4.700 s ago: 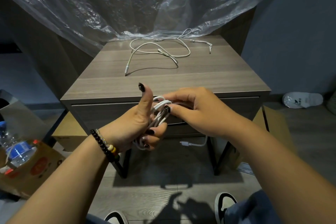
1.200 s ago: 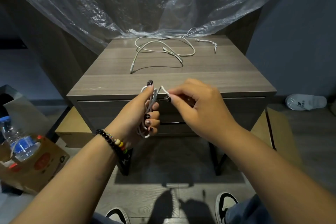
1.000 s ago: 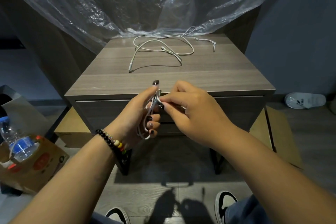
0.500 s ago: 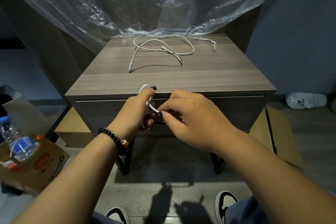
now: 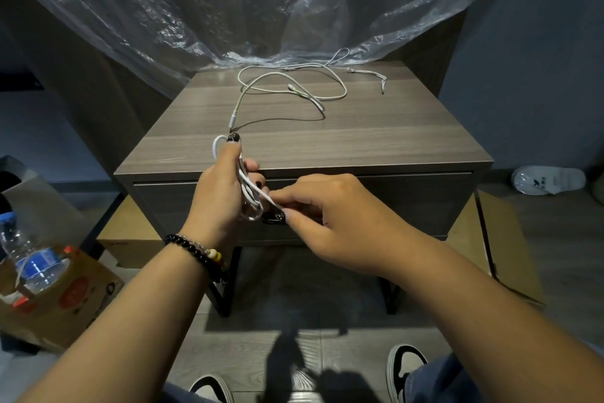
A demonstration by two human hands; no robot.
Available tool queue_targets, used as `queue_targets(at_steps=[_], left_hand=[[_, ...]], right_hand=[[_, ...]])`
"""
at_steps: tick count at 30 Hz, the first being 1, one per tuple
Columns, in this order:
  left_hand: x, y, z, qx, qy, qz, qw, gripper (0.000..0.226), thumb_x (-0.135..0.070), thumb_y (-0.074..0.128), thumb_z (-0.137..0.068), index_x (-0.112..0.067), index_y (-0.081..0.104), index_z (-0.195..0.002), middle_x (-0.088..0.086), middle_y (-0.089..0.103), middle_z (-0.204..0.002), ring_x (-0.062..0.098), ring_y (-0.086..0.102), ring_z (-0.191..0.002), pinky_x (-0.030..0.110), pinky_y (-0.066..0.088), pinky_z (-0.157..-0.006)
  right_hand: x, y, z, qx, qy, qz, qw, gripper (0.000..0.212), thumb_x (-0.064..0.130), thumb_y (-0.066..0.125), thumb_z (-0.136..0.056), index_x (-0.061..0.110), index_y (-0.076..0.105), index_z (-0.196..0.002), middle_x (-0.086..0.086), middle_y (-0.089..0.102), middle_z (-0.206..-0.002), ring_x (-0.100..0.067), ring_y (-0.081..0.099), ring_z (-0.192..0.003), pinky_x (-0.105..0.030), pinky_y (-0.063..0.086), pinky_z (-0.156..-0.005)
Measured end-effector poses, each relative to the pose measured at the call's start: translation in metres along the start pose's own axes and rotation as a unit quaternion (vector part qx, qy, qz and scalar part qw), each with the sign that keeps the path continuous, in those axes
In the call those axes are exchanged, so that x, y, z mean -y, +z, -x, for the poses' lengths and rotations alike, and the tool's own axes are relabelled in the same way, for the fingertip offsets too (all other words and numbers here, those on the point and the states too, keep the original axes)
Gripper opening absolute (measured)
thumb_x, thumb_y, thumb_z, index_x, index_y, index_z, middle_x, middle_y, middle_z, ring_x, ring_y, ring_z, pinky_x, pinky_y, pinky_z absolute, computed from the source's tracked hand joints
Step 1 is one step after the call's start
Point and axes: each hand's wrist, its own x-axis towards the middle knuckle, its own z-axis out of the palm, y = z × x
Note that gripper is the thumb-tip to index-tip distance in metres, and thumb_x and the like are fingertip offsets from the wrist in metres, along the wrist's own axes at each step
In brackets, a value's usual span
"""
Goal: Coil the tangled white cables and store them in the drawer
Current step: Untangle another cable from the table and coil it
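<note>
My left hand (image 5: 217,193) grips a coiled white cable (image 5: 249,192) in front of the closed drawer (image 5: 408,203) of a wooden nightstand. One loop of it sticks up over my thumb. My right hand (image 5: 330,223) pinches the free end of that cable just below the coil, close to the drawer's dark handle. A second white cable (image 5: 294,92) lies loose and looped at the back of the nightstand top (image 5: 376,138). A thinner white cable (image 5: 372,75) lies at the back right.
Clear plastic sheeting (image 5: 228,3) hangs behind the nightstand and touches its back edge. A cardboard box with a water bottle (image 5: 29,265) stands on the floor at left. Flat cardboard (image 5: 510,239) lies at right, a white slipper (image 5: 549,178) beyond it. My shoes (image 5: 405,366) are below.
My right hand has drawn the cable's end from the top of the coil down to its lower part. My left hand has kept its hold and turned a little.
</note>
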Motion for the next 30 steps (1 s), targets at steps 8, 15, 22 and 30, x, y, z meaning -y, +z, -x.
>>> queue_targets(at_steps=[8, 15, 22, 30], left_hand=[[0.001, -0.001, -0.004, 0.018, -0.022, 0.105, 0.994, 0.038, -0.042, 0.04, -0.099, -0.013, 0.049, -0.078, 0.0, 0.042, -0.061, 0.011, 0.047, -0.045, 0.016, 0.045, -0.045], [-0.005, -0.008, -0.005, 0.042, -0.067, 0.257, 0.963, 0.037, -0.042, 0.04, -0.1, -0.014, 0.048, -0.077, -0.006, 0.042, -0.054, 0.002, 0.044, -0.042, 0.015, 0.044, -0.043], [-0.015, -0.017, -0.006, 0.052, -0.096, 0.228, 0.967, 0.035, -0.043, 0.049, -0.094, -0.018, 0.048, -0.07, -0.011, 0.03, -0.051, 0.002, 0.03, -0.036, 0.011, 0.028, -0.035], [-0.018, -0.014, 0.003, 0.111, -0.051, 0.131, 0.984, 0.023, -0.028, 0.056, -0.084, -0.02, 0.043, -0.067, -0.009, 0.026, -0.048, 0.003, 0.027, -0.032, 0.01, 0.023, -0.032]], right_hand=[[-0.003, 0.0, 0.001, -0.004, 0.045, -0.023, 0.999, 0.019, 0.024, 0.06, -0.09, 0.025, 0.072, -0.104, 0.01, 0.069, -0.081, -0.009, 0.063, -0.074, -0.037, 0.054, -0.071], [-0.003, -0.002, -0.001, -0.01, 0.073, -0.023, 0.997, 0.014, 0.03, 0.06, -0.092, 0.026, 0.073, -0.093, 0.014, 0.064, -0.081, -0.006, 0.058, -0.075, -0.036, 0.052, -0.07], [-0.012, -0.006, -0.004, -0.023, 0.105, -0.034, 0.994, 0.013, 0.029, 0.065, -0.09, 0.029, 0.074, -0.098, 0.018, 0.055, -0.083, 0.006, 0.052, -0.075, -0.011, 0.034, -0.066], [-0.014, -0.004, -0.002, -0.091, -0.051, -0.022, 0.994, 0.009, 0.014, 0.078, -0.079, 0.015, 0.075, -0.088, 0.007, 0.065, -0.084, -0.001, 0.059, -0.073, -0.012, 0.044, -0.066]])
